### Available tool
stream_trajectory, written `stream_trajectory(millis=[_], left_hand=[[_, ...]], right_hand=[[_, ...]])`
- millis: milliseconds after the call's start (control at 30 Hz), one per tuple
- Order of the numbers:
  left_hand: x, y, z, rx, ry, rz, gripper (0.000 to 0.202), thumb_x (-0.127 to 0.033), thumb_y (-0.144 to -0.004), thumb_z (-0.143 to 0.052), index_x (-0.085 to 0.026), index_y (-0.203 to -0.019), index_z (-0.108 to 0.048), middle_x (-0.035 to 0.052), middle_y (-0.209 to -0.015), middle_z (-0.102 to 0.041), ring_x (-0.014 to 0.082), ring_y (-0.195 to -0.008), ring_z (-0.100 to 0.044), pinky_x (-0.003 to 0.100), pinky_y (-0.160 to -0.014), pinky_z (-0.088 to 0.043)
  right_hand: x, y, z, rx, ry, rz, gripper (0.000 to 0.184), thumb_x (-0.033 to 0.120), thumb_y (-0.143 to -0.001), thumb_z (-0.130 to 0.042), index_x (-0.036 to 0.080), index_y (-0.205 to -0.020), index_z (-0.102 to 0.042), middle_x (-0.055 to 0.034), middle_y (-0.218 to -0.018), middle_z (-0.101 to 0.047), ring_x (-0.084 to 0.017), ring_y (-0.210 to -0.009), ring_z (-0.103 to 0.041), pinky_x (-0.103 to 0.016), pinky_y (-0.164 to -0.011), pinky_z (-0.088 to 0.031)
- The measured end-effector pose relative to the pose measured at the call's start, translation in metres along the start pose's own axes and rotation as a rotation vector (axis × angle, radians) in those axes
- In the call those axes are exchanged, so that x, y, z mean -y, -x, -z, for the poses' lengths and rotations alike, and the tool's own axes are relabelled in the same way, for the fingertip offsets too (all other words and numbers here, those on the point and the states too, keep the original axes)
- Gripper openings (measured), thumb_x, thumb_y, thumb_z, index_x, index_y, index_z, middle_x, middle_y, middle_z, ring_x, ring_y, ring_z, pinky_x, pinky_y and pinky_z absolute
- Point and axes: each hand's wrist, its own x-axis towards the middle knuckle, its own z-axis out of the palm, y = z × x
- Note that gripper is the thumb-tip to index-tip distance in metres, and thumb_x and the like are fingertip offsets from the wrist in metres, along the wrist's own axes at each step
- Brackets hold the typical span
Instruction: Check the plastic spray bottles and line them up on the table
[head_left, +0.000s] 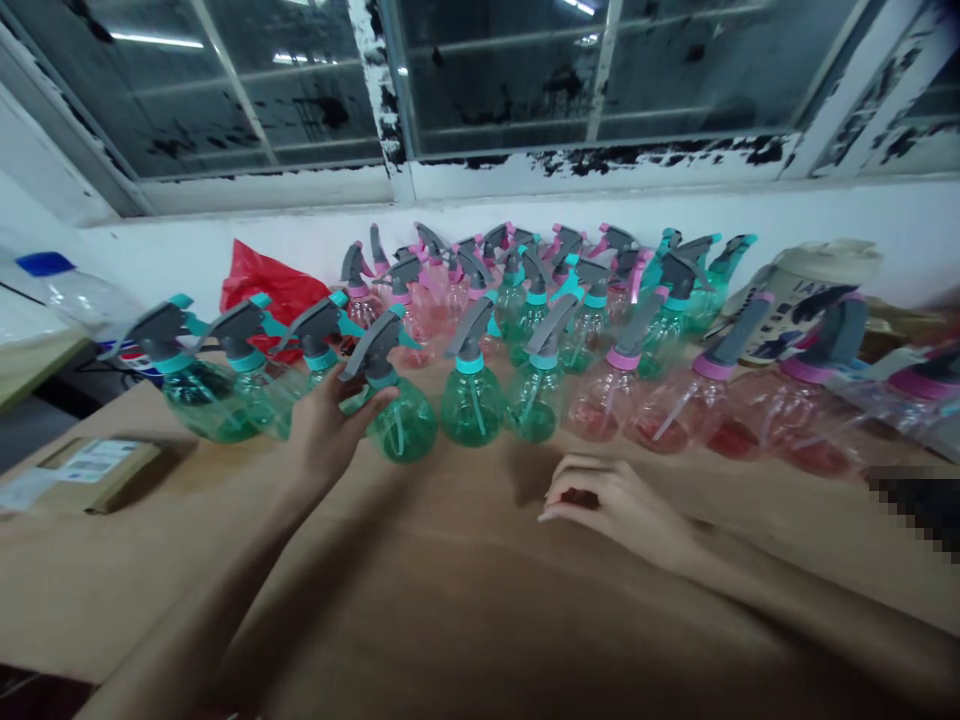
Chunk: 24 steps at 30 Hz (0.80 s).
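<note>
Many small spray bottles with grey triggers stand in rows on a brown table (pixel 450 600). My left hand (pixel 326 425) reaches forward and its thumb and fingers rest against a green spray bottle (pixel 397 415) in the front row, between that bottle and the green one to its left (pixel 319 355). My right hand (pixel 607 500) lies on the table in front of the bottles, fingers curled loosely under, with nothing visible in them. It is closest to a pink spray bottle (pixel 611 395).
More green bottles (pixel 199 385) stand to the left and pink ones (pixel 810 400) to the right. A red plastic bag (pixel 262 280) lies by the wall. A small cardboard box (pixel 90 470) sits at the left. A printed tub (pixel 802 290) stands at the right.
</note>
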Motion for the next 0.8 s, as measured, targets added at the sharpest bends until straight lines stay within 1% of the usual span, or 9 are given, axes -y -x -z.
stream_trajectory(millis=[167, 267, 333, 400, 467, 567, 667, 733, 800], left_hand=[[0.002, -0.012, -0.005, -0.013, -0.002, -0.036, 0.046, -0.043, -0.075, -0.064, -0.017, -0.112, -0.058, 0.0084, -0.098, -0.072, 0.0295, -0.088, -0.069, 0.041, -0.078, -0.055], [0.007, -0.018, -0.010, -0.022, -0.004, -0.064, 0.043, -0.040, -0.076, -0.064, -0.016, -0.111, -0.059, 0.0089, -0.098, -0.071, 0.0279, -0.088, -0.069, 0.038, -0.077, -0.056], [0.010, -0.021, -0.013, -0.025, 0.002, -0.081, 0.039, -0.040, -0.077, -0.063, -0.018, -0.109, -0.060, 0.0079, -0.098, -0.071, 0.0272, -0.089, -0.069, 0.038, -0.079, -0.056], [0.013, -0.024, -0.016, -0.027, 0.010, -0.104, 0.037, -0.039, -0.078, -0.063, -0.019, -0.109, -0.060, 0.0067, -0.099, -0.071, 0.0262, -0.089, -0.069, 0.038, -0.080, -0.056], [0.014, -0.026, -0.018, -0.032, 0.022, -0.130, 0.037, -0.039, -0.079, -0.062, -0.020, -0.111, -0.059, 0.0059, -0.101, -0.071, 0.0255, -0.090, -0.069, 0.038, -0.081, -0.056], [0.016, -0.024, -0.020, -0.044, 0.035, -0.157, 0.038, -0.039, -0.081, -0.061, -0.019, -0.113, -0.057, 0.0072, -0.106, -0.069, 0.0260, -0.093, -0.068, 0.038, -0.082, -0.056], [0.018, -0.016, -0.019, -0.039, 0.050, -0.174, 0.036, -0.039, -0.084, -0.057, -0.019, -0.114, -0.055, 0.0086, -0.113, -0.066, 0.0257, -0.099, -0.066, 0.039, -0.084, -0.055], [0.020, -0.008, -0.016, -0.027, 0.056, -0.185, 0.036, -0.041, -0.086, -0.055, -0.020, -0.116, -0.054, 0.0084, -0.117, -0.064, 0.0251, -0.102, -0.064, 0.039, -0.087, -0.055], [0.021, 0.001, -0.012, -0.040, 0.058, -0.200, 0.041, -0.040, -0.086, -0.055, -0.022, -0.122, -0.049, 0.0083, -0.121, -0.061, 0.0253, -0.107, -0.062, 0.040, -0.088, -0.054]], right_hand=[[0.006, -0.007, 0.000, 0.024, -0.022, -0.013, 0.021, 0.036, -0.091, -0.050, 0.025, -0.084, -0.067, 0.0022, -0.085, -0.066, -0.012, -0.078, -0.062, -0.026, -0.071, -0.045], [0.014, -0.017, 0.002, 0.003, -0.006, 0.009, 0.024, 0.035, -0.093, -0.044, 0.026, -0.091, -0.067, 0.0025, -0.091, -0.068, -0.013, -0.086, -0.063, -0.027, -0.076, -0.045], [0.021, -0.025, 0.005, -0.042, 0.030, 0.005, 0.023, 0.036, -0.091, -0.048, 0.025, -0.086, -0.067, 0.0023, -0.086, -0.069, -0.013, -0.081, -0.063, -0.027, -0.071, -0.046], [0.028, -0.033, 0.006, -0.106, 0.078, -0.035, 0.023, 0.039, -0.087, -0.054, 0.022, -0.076, -0.064, 0.0025, -0.076, -0.068, -0.013, -0.069, -0.062, -0.026, -0.061, -0.045], [0.034, -0.041, 0.008, -0.178, 0.113, -0.075, 0.022, 0.041, -0.085, -0.058, 0.021, -0.075, -0.060, 0.0029, -0.071, -0.067, -0.012, -0.061, -0.060, -0.026, -0.056, -0.043], [0.041, -0.052, 0.008, -0.247, 0.161, -0.097, 0.021, 0.041, -0.086, -0.056, 0.021, -0.093, -0.059, 0.0016, -0.080, -0.070, -0.013, -0.061, -0.062, -0.027, -0.056, -0.044], [0.045, -0.062, 0.006, -0.285, 0.239, -0.135, 0.034, 0.043, -0.087, -0.052, 0.019, -0.111, -0.055, -0.0017, -0.086, -0.071, -0.016, -0.061, -0.063, -0.030, -0.056, -0.045], [0.046, -0.069, 0.004, -0.308, 0.275, -0.172, 0.044, 0.047, -0.087, -0.050, 0.016, -0.118, -0.052, -0.0036, -0.084, -0.071, -0.018, -0.060, -0.063, -0.033, -0.056, -0.044], [0.047, -0.076, 0.003, -0.305, 0.294, -0.200, 0.052, 0.049, -0.087, -0.048, 0.015, -0.125, -0.048, -0.0044, -0.080, -0.071, -0.020, -0.061, -0.064, -0.035, -0.057, -0.044]])
